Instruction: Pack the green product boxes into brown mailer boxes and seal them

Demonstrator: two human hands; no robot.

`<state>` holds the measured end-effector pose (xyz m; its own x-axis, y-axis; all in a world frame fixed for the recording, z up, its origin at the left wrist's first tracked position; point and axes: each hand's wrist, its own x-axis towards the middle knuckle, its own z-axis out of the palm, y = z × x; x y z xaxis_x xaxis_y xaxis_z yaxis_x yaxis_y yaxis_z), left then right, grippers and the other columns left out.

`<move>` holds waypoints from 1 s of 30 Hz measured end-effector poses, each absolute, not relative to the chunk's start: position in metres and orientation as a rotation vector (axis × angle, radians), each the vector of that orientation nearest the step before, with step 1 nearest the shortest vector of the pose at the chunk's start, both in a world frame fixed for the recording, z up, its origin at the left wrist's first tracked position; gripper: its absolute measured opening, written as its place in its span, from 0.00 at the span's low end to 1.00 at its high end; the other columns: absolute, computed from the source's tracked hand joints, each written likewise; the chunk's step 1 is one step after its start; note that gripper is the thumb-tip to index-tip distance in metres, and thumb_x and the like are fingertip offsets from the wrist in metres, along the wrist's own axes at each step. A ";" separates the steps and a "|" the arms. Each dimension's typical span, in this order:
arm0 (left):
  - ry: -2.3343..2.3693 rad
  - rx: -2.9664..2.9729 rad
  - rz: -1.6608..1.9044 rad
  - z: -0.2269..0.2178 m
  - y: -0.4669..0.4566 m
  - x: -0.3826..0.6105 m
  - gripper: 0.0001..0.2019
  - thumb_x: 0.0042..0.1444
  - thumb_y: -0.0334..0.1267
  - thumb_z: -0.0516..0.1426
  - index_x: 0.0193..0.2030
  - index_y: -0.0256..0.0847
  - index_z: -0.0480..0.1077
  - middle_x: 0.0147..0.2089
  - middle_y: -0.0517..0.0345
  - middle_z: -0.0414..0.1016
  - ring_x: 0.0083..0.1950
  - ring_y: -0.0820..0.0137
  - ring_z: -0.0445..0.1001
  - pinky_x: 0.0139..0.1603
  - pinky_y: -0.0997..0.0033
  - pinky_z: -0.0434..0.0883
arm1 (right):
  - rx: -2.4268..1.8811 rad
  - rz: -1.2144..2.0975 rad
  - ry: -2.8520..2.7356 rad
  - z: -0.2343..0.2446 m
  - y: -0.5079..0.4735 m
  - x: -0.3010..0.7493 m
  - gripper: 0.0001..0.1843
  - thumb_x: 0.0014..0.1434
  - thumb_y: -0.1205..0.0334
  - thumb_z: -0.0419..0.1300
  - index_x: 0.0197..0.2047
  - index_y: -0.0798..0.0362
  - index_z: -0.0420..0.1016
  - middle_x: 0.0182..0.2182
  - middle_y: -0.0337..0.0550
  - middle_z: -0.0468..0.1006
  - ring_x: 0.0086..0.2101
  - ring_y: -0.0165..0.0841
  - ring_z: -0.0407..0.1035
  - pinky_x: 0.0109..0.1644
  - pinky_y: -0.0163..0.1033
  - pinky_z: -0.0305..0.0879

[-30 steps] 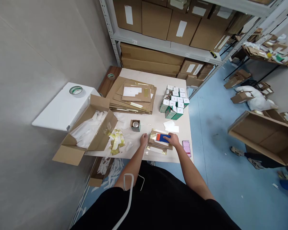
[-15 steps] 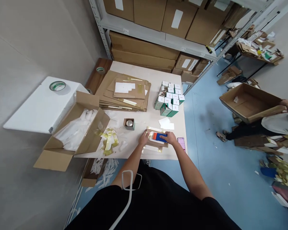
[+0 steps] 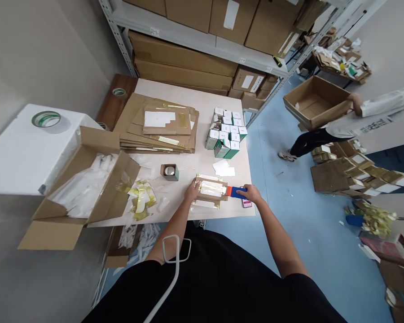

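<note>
A small flattened cardboard box (image 3: 215, 197), with white labels and shiny yellowish tape on it, lies at the table's front edge. My left hand (image 3: 191, 191) is closed on its left edge. In my right hand (image 3: 252, 194) is a blue-handled scraper (image 3: 237, 192) with an orange collar, held flat and pointing left over the cardboard's right side. Its tip is too small to make out clearly. A pink-screened phone (image 3: 247, 203) lies partly under my right hand. White paper slips (image 3: 223, 168) are just beyond the cardboard.
Green-and-white small boxes (image 3: 225, 132) stand at the back right. Flattened cardboard (image 3: 168, 121) is stacked at the back left. An open carton (image 3: 114, 193) of white wrapping and crumpled tape (image 3: 141, 197) are at left. Another person (image 3: 343, 123) carries a large box (image 3: 316, 101) at right.
My right hand has drawn the scraper rightward, off the middle of the cardboard, uncovering the white label. My left hand keeps its place at the edge. The other person has moved, and my view has shifted.
</note>
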<state>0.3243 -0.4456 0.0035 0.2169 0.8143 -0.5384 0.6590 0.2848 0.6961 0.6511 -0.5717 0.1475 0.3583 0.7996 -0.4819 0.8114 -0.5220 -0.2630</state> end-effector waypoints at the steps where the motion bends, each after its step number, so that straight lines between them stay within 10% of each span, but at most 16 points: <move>1: 1.487 1.411 0.195 0.003 -0.445 0.324 0.36 0.70 0.61 0.48 0.79 0.49 0.56 0.69 0.48 0.74 0.68 0.49 0.72 0.66 0.54 0.68 | 2.585 -0.891 1.514 0.150 -0.576 0.657 0.20 0.60 0.41 0.67 0.32 0.50 0.77 0.32 0.42 0.81 0.32 0.34 0.71 0.30 0.35 0.52; 30: 1.531 1.438 0.129 0.003 -0.444 0.321 0.35 0.72 0.62 0.44 0.80 0.51 0.53 0.67 0.48 0.76 0.66 0.53 0.74 0.65 0.57 0.68 | 2.932 -0.724 0.930 0.053 -0.592 0.569 0.23 0.73 0.44 0.52 0.53 0.55 0.76 0.45 0.61 0.83 0.46 0.47 0.79 0.47 0.43 0.68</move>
<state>0.3211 -0.4437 0.0033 0.1959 0.8026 -0.5635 0.6973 0.2900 0.6555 0.5691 -0.5922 0.0528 0.7217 0.5505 -0.4196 0.5420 -0.8265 -0.1520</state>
